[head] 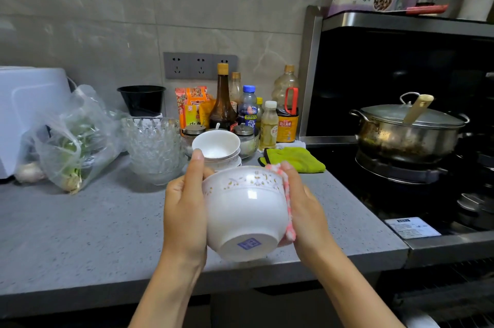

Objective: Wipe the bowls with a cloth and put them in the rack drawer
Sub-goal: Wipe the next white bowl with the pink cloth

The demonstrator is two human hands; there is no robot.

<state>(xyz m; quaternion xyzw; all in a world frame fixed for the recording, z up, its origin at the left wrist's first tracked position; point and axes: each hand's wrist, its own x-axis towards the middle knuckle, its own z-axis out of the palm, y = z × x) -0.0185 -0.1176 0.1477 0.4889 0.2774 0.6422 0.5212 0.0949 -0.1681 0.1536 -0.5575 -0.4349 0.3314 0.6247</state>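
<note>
A white bowl (244, 210) with small gold flecks near its rim and a blue mark on its base is held above the counter, base tilted toward me. My left hand (184, 207) grips its left side, thumb up by the rim. My right hand (307, 210) presses a pink-and-white cloth (288, 210) against the bowl's right side. Behind it, a stack of white bowls (216, 148) stands on the grey counter (93, 234). The rack drawer is not in view.
Stacked glass bowls (153, 148) and a plastic bag of greens (72, 145) sit to the left. Sauce bottles (248, 111) line the wall. A green cloth (296, 159) lies by the stove, where a lidded steel pot (406, 132) stands.
</note>
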